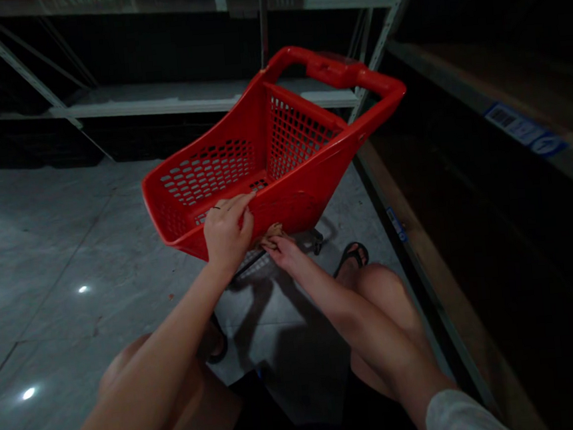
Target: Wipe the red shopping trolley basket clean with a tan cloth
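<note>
A red plastic shopping cart (pixel 290 204) stands in front of me, its handle toward the upper right. Holes pattern its basket walls, and I see no goods inside. My left hand (pixel 227 230) is closed over the near top rim, fingers lying over the edge and a dark ring on one finger. Lower down and to the right, my right hand (pixel 283 250) pinches a crumpled tan cloth (pixel 274 231) against the bottom of the cart's near side. Its fingertips are partly hidden by the cloth.
A metal shelving rack (pixel 156 106) runs behind the cart. Along the right side are dark shelves with a blue-and-white label (pixel 524 128) on the edge. Grey floor tiles (pixel 59 248) reflect lights at left. My sandalled foot (pixel 353 257) is near a cart wheel (pixel 318 242).
</note>
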Demonstrator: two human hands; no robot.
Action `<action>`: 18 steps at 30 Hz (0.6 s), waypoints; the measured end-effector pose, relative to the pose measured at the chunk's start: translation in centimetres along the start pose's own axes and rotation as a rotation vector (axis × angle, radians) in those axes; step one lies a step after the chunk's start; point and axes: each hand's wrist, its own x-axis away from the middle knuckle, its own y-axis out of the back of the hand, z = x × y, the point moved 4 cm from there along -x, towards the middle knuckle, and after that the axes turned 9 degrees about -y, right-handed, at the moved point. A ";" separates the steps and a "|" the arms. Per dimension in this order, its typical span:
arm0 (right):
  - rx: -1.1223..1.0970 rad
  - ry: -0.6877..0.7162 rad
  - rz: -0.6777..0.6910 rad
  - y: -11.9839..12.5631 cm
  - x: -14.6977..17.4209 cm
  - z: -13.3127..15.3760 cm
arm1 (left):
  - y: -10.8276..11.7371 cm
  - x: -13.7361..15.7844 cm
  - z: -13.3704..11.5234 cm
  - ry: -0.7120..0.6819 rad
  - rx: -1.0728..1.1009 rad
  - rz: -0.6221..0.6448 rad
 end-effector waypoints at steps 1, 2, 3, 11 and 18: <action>0.010 -0.022 -0.012 -0.3 0.1 -0.2 | 0.0 0.0 0.0 -0.011 -0.001 0.007; 0.017 -0.036 -0.036 -0.5 0.3 0.1 | 0.1 0.0 0.0 -0.021 0.000 0.020; 0.019 -0.030 -0.064 -0.7 0.6 0.8 | 0.2 0.0 0.0 -0.031 -0.001 0.038; 0.002 0.658 -0.161 -1.4 6.0 18.0 | 3.3 -0.3 1.7 0.097 -0.152 0.379; 0.879 1.572 -0.272 -4.0 9.9 23.6 | 6.1 0.5 3.3 0.249 -0.336 0.537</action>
